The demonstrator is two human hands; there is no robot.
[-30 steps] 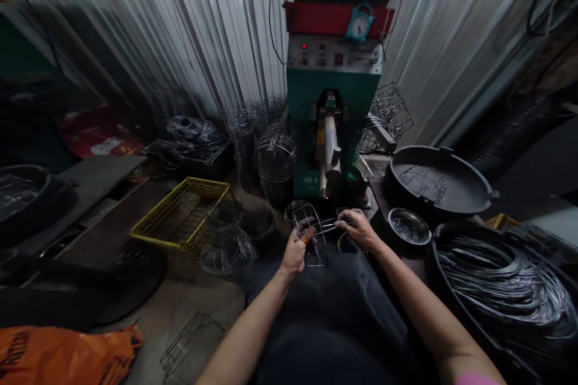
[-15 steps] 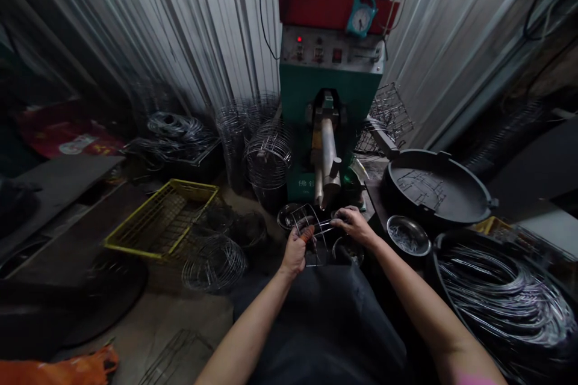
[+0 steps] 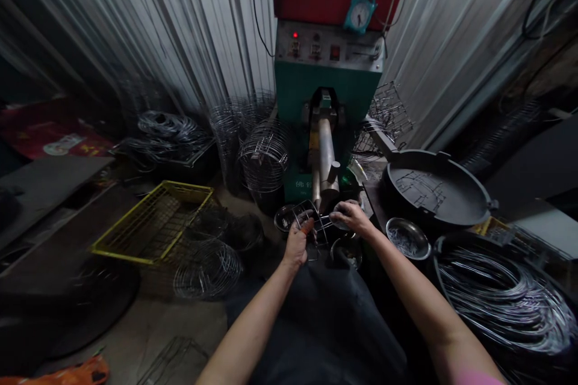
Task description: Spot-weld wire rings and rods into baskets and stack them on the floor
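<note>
My left hand [image 3: 297, 243] is closed around a small wire frame [image 3: 322, 239], with orange wrapping on one finger. The frame sits right under the electrode tip [image 3: 318, 207] of a green spot-welding machine [image 3: 329, 81]; whether they touch is hard to tell. To the right, my right hand [image 3: 350, 216] pinches the end of a thin metal wire piece [image 3: 326, 224] that reaches to the frame. Its fingertips are dark and partly hidden. Metal bowls [image 3: 283, 218] stand beneath and beside the hands.
At right are a bowl of short wire pieces [image 3: 407, 239], a large black pan [image 3: 438, 186] and a tub of coiled wire rings [image 3: 506, 301]. A yellow wire basket [image 3: 151, 222] and round wire baskets [image 3: 208, 267] lie left. Stacked wire rings [image 3: 264, 156] stand beside the machine.
Both hands have moved slightly forward with the wire frame, bringing it closer under the electrode. The view has shifted a little.
</note>
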